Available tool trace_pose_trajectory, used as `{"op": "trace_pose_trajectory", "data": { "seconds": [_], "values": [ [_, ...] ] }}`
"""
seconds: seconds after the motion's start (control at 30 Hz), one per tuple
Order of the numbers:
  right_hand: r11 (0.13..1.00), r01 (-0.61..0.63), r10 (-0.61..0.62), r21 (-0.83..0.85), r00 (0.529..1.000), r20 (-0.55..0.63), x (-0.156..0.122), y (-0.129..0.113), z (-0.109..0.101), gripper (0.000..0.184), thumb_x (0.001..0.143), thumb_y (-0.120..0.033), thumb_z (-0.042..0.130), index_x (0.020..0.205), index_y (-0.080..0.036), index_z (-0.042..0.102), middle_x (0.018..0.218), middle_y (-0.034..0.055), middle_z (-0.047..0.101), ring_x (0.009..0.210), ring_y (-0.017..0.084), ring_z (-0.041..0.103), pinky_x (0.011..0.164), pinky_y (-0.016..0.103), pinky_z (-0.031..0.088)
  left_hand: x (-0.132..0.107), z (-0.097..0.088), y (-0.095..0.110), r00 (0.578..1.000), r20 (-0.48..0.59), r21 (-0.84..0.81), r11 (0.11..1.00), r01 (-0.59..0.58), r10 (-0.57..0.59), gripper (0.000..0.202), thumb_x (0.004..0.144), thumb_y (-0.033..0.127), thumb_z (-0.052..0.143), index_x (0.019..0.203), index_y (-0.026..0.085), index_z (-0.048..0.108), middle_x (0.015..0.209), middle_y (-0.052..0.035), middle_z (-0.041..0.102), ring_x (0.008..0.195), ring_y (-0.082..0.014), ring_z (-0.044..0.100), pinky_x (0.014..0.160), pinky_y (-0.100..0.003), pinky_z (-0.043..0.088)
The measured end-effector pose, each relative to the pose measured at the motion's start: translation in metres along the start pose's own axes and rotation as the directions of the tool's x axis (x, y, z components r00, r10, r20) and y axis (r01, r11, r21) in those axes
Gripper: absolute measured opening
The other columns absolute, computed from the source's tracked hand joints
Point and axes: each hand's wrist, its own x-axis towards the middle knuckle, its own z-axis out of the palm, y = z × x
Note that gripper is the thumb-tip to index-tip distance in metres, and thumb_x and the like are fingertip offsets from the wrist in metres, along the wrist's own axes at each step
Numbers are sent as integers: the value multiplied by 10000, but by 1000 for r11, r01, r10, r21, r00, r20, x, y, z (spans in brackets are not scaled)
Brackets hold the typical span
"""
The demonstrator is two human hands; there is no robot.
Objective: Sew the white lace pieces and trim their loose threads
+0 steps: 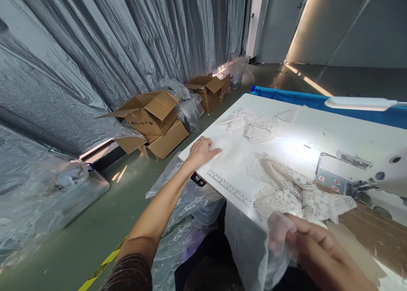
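My left hand (202,152) lies flat and open on the corner of the bench (232,159), centre of the frame, gripping nothing. My right hand (318,244), lower right, has its fingers pinched shut on a sheer sheet (276,228) that hangs over the bench edge, touching the lace pile (286,185) just above it. That is where I judge the risk lies. A tug on the sheet could drag the loose lace over the edge into the plastic bags (190,210) below. The lace could also snag on the sewing machine (356,176) at right. My left hand is well apart from the pile, so nothing pins it.
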Motion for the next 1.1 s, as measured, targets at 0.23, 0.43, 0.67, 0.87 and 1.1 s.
{"op": "trace_pose_trajectory", "data": {
  "seconds": [0.23, 0.43, 0.67, 0.87, 1.1],
  "values": [
    [985, 163, -156, 61, 982, -103, -19, 13, -20, 332, 855, -505, 610, 754, -213, 732, 771, 77, 655, 678, 212, 597, 608, 317, 535, -54, -16, 3, 998, 53, -504, 862, 51, -27, 287, 786, 453, 629, 750, 169, 609, 752, -42, 655, 751, -208, 644, 673, -300, 503],
    [966, 187, -87, 179, 887, -454, -52, 46, -33, 235, 800, -458, 628, 731, -270, 750, 720, 85, 706, 685, 290, 673, 633, 376, 603, -140, -17, 0, 957, 289, -938, 188, 291, -38, 273, 721, 306, 698, 937, 140, 695, 894, -88, 761, 897, -278, 718, 824, -372, 573],
    [958, 252, -129, 139, 808, -575, -89, 77, -26, 171, 820, -368, 623, 748, -291, 758, 722, 35, 727, 659, 221, 664, 650, 291, 582, -200, 23, 2, 875, 474, -880, 86, 467, 102, 461, 779, 293, 633, 1196, 96, 640, 1002, -149, 763, 994, -343, 716, 881, -482, 575],
    [950, 290, -189, 116, 830, -525, -82, 63, 1, 126, 849, -300, 663, 799, -218, 745, 868, 70, 754, 598, 152, 654, 515, 251, 533, -210, 43, 0, 843, 525, -850, 127, 511, 121, 450, 810, 322, 585, 1210, 119, 627, 1023, -150, 760, 1018, -331, 710, 878, -468, 575],
    [818, 482, -361, 313, 856, -371, -25, 33, 76, 113, 792, -225, 654, 898, -192, 673, 952, 59, 769, 862, 225, 732, 712, 359, 629, -212, 71, -3, 922, 382, -863, 380, 332, 63, 427, 830, 453, 560, 1101, 135, 646, 1015, -153, 750, 959, -300, 718, 809, -403, 594]
  ]
}}
